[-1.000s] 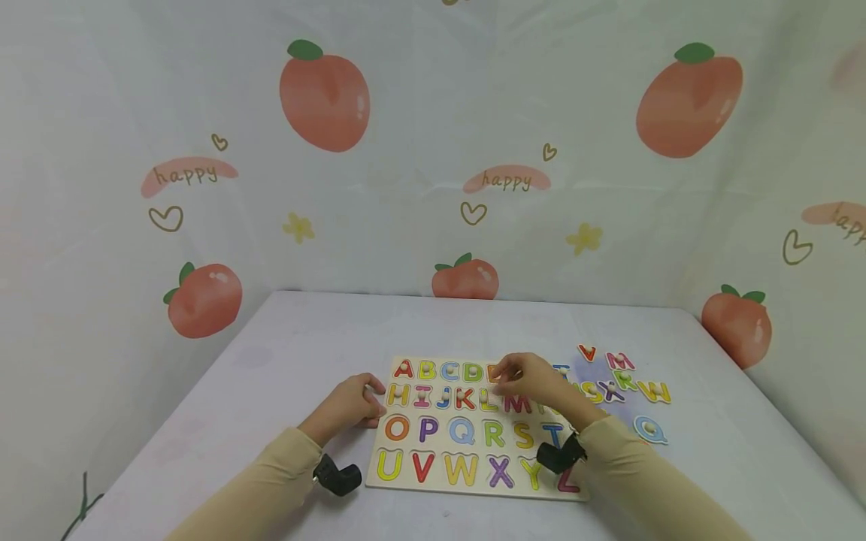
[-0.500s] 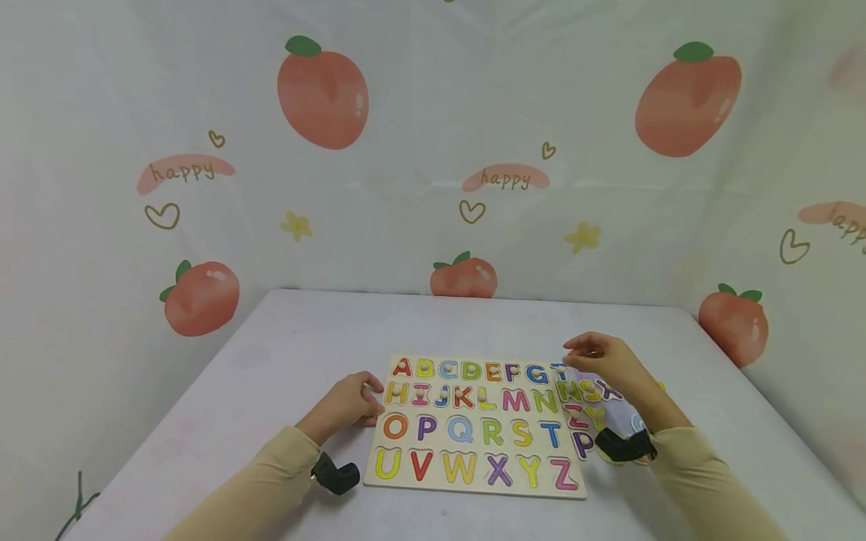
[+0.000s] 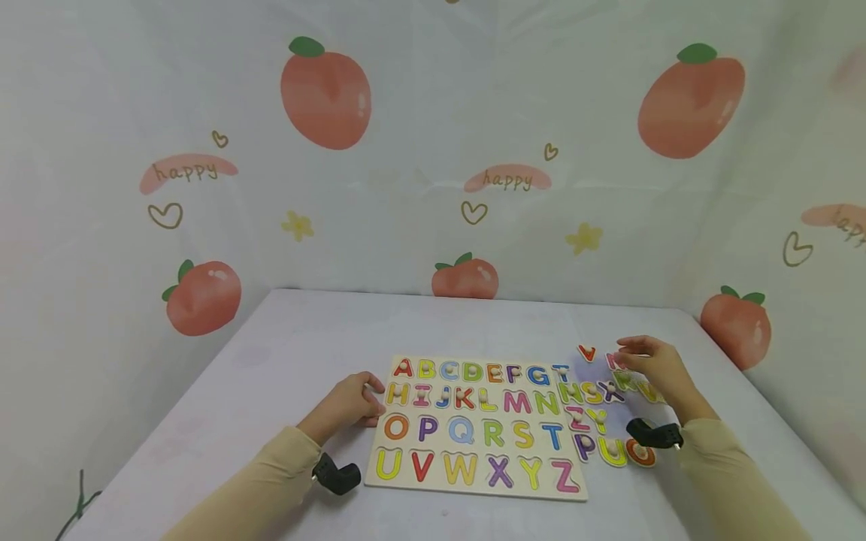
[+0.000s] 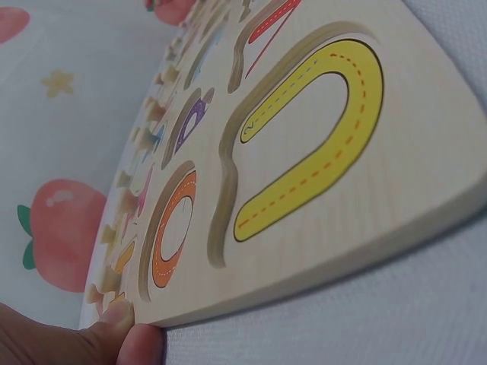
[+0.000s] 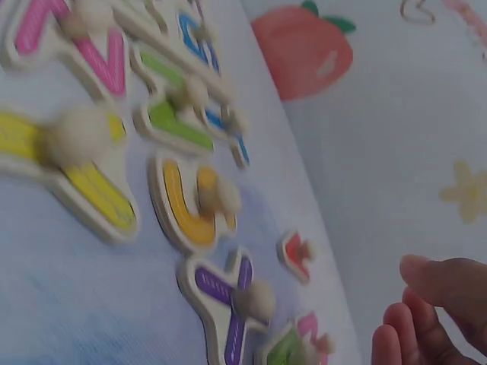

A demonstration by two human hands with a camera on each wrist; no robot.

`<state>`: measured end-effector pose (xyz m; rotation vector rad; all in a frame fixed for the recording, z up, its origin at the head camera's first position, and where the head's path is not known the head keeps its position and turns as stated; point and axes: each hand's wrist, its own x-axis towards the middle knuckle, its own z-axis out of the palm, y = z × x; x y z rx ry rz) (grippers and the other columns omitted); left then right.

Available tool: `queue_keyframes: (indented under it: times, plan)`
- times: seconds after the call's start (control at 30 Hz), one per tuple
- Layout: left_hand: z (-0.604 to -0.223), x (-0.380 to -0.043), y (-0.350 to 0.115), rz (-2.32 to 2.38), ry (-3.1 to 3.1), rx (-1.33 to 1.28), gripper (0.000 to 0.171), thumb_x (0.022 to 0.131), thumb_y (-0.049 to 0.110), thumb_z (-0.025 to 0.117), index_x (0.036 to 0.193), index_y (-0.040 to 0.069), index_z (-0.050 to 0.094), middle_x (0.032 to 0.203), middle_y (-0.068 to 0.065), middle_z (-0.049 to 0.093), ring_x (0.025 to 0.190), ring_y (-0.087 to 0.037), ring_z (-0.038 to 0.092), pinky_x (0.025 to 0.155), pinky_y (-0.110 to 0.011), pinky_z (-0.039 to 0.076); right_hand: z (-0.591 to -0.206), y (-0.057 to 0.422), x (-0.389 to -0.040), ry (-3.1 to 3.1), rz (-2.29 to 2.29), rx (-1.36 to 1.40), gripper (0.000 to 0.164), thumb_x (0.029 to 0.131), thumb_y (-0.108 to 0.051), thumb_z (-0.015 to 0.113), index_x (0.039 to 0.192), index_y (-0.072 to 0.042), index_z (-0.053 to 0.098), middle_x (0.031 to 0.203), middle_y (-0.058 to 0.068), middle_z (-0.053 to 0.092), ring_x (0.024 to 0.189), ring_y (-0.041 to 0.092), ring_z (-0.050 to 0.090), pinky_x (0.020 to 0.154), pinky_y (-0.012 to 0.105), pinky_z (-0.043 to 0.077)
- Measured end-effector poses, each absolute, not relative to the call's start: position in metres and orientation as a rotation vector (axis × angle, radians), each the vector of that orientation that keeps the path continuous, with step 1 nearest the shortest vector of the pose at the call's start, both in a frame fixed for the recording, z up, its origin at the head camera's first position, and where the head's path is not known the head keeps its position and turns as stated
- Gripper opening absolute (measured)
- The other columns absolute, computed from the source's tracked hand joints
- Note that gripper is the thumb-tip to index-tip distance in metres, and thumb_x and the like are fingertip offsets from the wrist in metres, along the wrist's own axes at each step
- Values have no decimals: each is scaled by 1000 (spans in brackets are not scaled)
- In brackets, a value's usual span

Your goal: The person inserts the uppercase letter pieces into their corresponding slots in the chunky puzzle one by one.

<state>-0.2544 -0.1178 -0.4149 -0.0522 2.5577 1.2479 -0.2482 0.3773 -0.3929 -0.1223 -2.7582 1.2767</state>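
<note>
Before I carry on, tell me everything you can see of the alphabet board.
The alphabet board is a pale, wood-looking slab lying flat on the white table. Four rows of recesses run A to Z, with coloured letters printed on their floors; close up, O and U show dashed lines. Knobbed pieces fill A through K; M through Z are unfilled, and L is hard to tell. The left hand touches its left edge; loose letters crowd its right side.
</note>
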Motion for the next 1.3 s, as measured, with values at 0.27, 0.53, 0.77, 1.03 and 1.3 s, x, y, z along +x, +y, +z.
queue_keyframes:
  times: [0.27, 0.53, 0.77, 1.03, 1.3]
  plan:
    - [-416, -256, -116, 1230, 2565, -50, 33, 82, -1, 72, 111, 1, 56, 80, -8, 61, 60, -13, 62, 56, -23, 55, -400, 399, -264, -2817, 1386, -306, 54, 100, -29, 53, 138, 7, 42, 135, 32, 47, 117, 41, 50, 103, 59, 38]
    - [-414, -254, -115, 1250, 2560, -28, 31, 82, -2, 72, 110, 1, 57, 79, -8, 62, 59, -13, 61, 56, -23, 55, -406, 406, -276, -2883, 1499, -506, 55, 92, -27, 66, 133, 4, 50, 131, 27, 52, 111, 34, 50, 89, 39, 45]
    - [-413, -253, -116, 1253, 2565, -29, 32, 82, -2, 72, 110, 1, 56, 79, -8, 61, 59, -13, 61, 56, -24, 55, -408, 405, -283, -2940, 1401, -457, 42, 91, -21, 68, 123, 4, 58, 118, 22, 60, 103, 31, 51, 82, 36, 43]
    - [-416, -255, -116, 1237, 2566, -31, 33, 82, 0, 73, 111, 1, 56, 80, -8, 61, 60, -12, 61, 56, -23, 55, -399, 394, -278, -2911, 1278, -458, 37, 95, -17, 61, 121, 9, 57, 114, 28, 59, 97, 32, 54, 79, 36, 50]
    - [-414, -254, -117, 1235, 2568, -45, 33, 82, -1, 72, 111, 0, 56, 81, -8, 61, 60, -13, 61, 56, -23, 55, -388, 371, -272, -2765, 1335, -305, 49, 96, -33, 59, 127, 5, 55, 117, 24, 64, 112, 40, 54, 100, 62, 36]
